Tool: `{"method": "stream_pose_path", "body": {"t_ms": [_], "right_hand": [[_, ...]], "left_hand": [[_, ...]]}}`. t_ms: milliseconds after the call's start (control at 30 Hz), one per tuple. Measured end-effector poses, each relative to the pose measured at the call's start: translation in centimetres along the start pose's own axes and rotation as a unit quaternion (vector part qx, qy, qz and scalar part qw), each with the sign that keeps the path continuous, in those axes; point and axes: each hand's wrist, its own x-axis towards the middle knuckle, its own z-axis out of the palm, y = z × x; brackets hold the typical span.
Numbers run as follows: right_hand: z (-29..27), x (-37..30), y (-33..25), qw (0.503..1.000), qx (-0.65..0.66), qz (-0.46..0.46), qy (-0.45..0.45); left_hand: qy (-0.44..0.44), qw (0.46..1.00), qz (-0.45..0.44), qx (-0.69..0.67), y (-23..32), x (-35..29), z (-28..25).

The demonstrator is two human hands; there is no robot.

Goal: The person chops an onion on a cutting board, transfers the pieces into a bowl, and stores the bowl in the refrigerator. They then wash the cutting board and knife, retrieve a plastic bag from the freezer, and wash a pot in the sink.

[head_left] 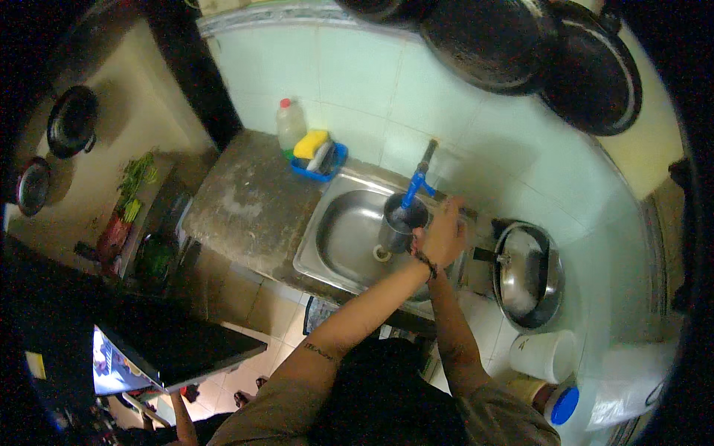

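A dark grey metal mug (397, 236) stands in the steel sink (346, 230), directly below a blue tap (416, 187). My left hand (447, 229), with a dark bracelet at the wrist, crosses over my right wrist. Its fingers stretch up beside the tap, apart from the mug. Mostly covered by the left hand, my right hand (419, 244) has its visible fingers closed at the mug's right side. The mug's far rim sits close under the tap's spout. A pale ring (381, 253) lies at the drain beside the mug.
On the left counter (245, 201) stand a blue tray (320, 175) with a yellow sponge (311, 143) and a bottle (290, 126). To the right are a steel pan (520, 279) and a white tub (547, 357). Dark pans (491, 44) hang above. A person's arm (182, 418) is near a laptop (201, 364).
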Motion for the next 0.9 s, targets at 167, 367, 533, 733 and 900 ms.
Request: {"method": "stream_pose_path", "body": {"t_ms": [167, 367, 533, 733, 900], "right_hand": [[-0.7, -1.0, -0.5, 0.998, 0.016, -0.005, -0.062], [-2.6, -2.9, 0.2, 0.989, 0.034, 0.003, -0.141], [-4.3, -2.9, 0.5, 0.982, 0.023, 0.007, -0.186], [-4.8, -4.2, -0.9, 0.976, -0.03, 0.089, -0.195], [-4.7, -4.5, -4.4, 0.961, -0.067, 0.186, -0.194]], "left_hand": [[0.024, 0.997, -0.076, 0.007, -0.4, 0.4, -0.5], [0.031, 0.985, 0.018, 0.169, -0.7, 1.5, 0.0], [-0.023, 0.966, -0.015, 0.259, -0.4, 2.4, -0.5], [-0.026, 0.952, -0.051, 0.301, -0.7, 2.8, 1.2], [0.197, 0.934, 0.046, 0.294, 3.1, 2.7, 6.7]]}}
